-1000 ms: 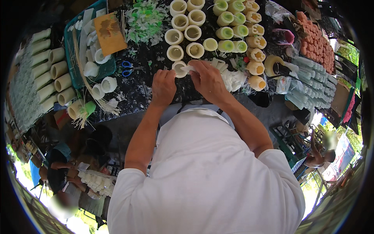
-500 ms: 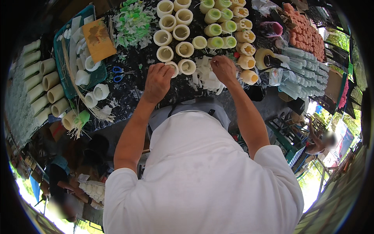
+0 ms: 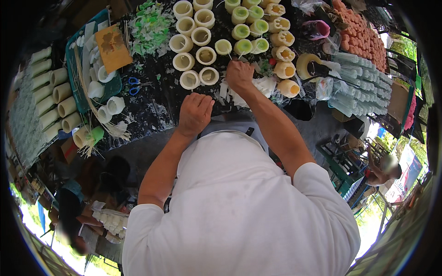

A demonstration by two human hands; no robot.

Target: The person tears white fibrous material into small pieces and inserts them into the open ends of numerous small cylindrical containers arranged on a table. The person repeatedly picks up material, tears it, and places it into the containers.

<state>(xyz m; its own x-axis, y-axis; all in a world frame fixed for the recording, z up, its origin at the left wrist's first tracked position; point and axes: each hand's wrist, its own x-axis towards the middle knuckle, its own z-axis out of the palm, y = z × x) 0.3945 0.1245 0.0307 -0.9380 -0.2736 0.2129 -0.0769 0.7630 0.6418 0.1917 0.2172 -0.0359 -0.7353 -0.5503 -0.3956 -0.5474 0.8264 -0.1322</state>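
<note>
Cream candle cups point(image 3: 189, 80) mouth-up in rows, probably for easy access; left hand point(image 3: 195, 116) fingers bunched nearby, right hand point(image 3: 240, 76) curled, can't tell if either's pinching.

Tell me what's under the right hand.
White pieces on the dark tabletop show on both sides of the wrist of the right hand. Whatever lies directly beneath the hand is covered, so I cannot tell whether they continue there.

white shirt point(image 3: 248, 211), short sleeves point(image 3: 317, 186)
</note>
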